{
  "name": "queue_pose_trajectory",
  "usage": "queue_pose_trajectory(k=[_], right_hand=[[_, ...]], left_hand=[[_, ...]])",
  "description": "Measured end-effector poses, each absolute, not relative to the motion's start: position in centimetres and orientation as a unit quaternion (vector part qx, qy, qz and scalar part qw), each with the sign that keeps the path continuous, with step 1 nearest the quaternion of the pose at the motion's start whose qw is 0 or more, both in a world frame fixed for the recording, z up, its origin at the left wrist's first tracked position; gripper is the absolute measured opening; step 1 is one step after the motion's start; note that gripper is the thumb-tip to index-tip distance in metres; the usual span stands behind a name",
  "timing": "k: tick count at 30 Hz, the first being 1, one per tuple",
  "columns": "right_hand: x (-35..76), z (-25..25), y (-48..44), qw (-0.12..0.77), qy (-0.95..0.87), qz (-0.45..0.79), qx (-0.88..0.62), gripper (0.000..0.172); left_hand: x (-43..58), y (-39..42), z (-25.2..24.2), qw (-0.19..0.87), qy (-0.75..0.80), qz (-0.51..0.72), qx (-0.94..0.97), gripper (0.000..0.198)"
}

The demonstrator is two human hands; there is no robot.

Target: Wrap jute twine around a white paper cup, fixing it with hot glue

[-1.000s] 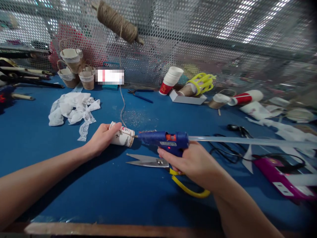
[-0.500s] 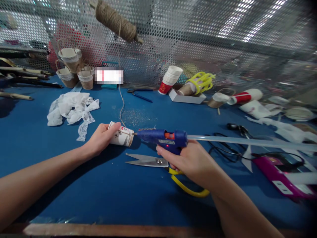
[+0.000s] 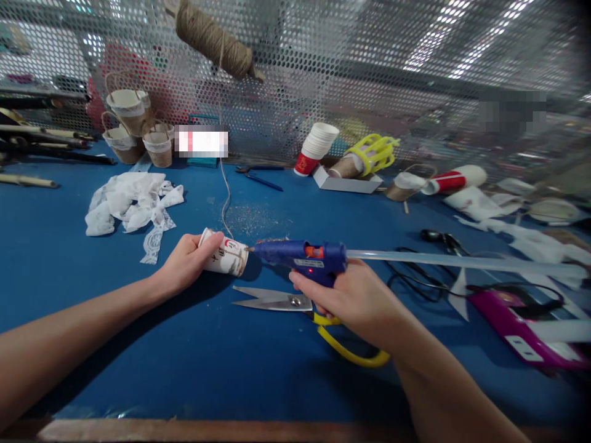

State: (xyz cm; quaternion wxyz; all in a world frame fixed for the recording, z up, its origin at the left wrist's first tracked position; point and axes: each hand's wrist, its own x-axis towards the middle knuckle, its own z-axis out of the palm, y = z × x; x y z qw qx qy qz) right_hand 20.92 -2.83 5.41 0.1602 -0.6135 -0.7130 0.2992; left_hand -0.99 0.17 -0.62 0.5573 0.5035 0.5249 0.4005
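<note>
A blue mat (image 3: 207,369) covers the table, with a wooden edge at the near side. Behind it stands a wall of perforated metal mesh (image 3: 392,67), bright lights showing through.

The cup (image 3: 227,255) lies on its side on the mat, near the middle. The left hand (image 3: 184,267) is wrapped around its mouth end, gripping it. The right hand (image 3: 357,301) is closed round the handle of a blue glue gun (image 3: 300,256) just right of the cup, nozzle tip touching the cup's base end. A clear glue stick (image 3: 462,263) juts from the gun's back.

Twine (image 3: 225,197) runs from the cup up to a spool (image 3: 212,42) on the mesh above it. Scissors (image 3: 277,300) with yellow handles lie just nearer than the cup, under the gun. White lace (image 3: 132,203) sits left of the cup; far beyond it to the right leans a stack of cups (image 3: 317,147).

The cup carries red and black print – too small to read. The gun has a pale label, also unreadable – and a red light glowing below it.
</note>
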Motion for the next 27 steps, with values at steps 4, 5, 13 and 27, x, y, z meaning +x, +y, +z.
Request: queue_pose_trajectory(k=[4,5,13,27], right_hand=[[21.11,5.55,-2.88,0.149,-0.723,0.306,-0.601,0.025],[21.12,5.55,-2.87,0.145,-0.725,0.302,-0.601,0.024],[20.93,5.54,-2.72,0.161,-0.718,0.303,-0.606,0.03],[21.15,5.53,-2.79,0.156,-0.736,0.308,-0.582,0.031]], left_hand=[[-1.0,0.26,-0.74,0.548,0.53,0.397,0.511,0.038],[-1.01,0.28,-0.76,0.546,0.531,0.397,0.512,0.038],[-1.04,0.18,-0.65,0.549,0.528,0.393,0.515,0.037],[-1.01,0.26,-0.72,0.55,0.525,0.393,0.517,0.036]])
